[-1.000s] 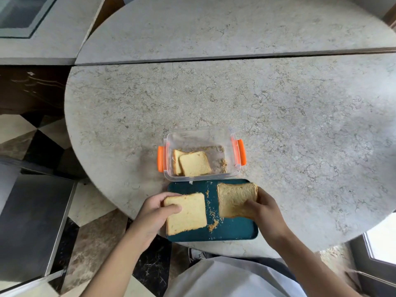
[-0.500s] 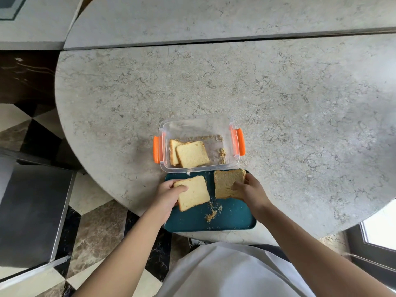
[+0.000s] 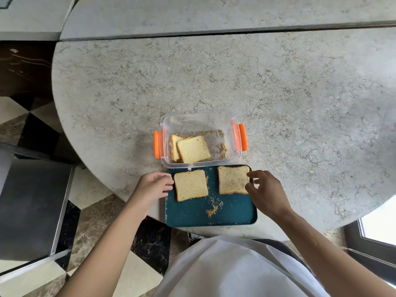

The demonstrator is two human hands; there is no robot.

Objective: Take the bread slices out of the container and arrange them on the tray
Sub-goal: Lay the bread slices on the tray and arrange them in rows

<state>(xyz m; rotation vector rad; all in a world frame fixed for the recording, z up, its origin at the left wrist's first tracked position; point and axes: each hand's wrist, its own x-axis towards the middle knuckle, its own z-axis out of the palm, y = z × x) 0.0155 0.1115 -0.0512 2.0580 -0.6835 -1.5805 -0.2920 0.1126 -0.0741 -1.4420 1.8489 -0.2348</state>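
A clear plastic container (image 3: 233, 116) with orange clips stands on the stone table, holding two overlapping bread slices (image 3: 192, 149) at its left side and crumbs. Just in front of it lies a teal tray (image 3: 231, 213). Two slices lie flat on the tray's far half: a pale one (image 3: 190, 185) at the left and a browner one (image 3: 233, 179) at the right. My left hand (image 3: 153, 186) hovers open beside the pale slice's left edge. My right hand (image 3: 264, 190) is open at the browner slice's right edge, fingertips close to it.
Crumbs (image 3: 213, 209) are scattered on the tray's middle. The round stone table (image 3: 300, 103) spreads far and right; its curved edge runs close along the tray's left and near sides. A dark cabinet (image 3: 32, 206) stands low at the left over a checkered floor.
Both hands set their slices down flat on the tray's far half and let go. The fingers have drawn back to the slices' outer edges.
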